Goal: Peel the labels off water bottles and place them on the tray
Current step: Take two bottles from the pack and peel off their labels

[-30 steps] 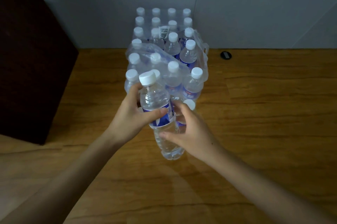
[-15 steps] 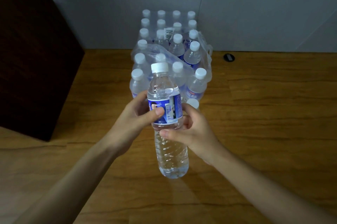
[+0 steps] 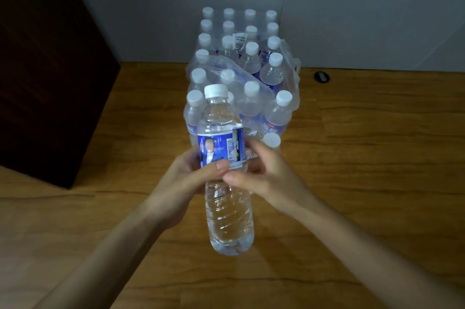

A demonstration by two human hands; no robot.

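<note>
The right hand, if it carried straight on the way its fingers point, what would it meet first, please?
The right hand points left across the bottle it already touches; beyond that, probably the left hand's thumb, though depth is unclear.

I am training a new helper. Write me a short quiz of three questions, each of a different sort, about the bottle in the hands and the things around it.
1. True or false: the blue label is already off the held bottle.
2. Multiple choice: where does the left hand grip the bottle? A) at the cap B) at the lower edge of the label C) at the base
3. Fill in: behind the hands, on the wooden floor, stands a torn plastic-wrapped ____ of bottles.

Key
1. False; it is still wrapped around the bottle.
2. B; the right hand holds at the same height.
3. pack
</note>
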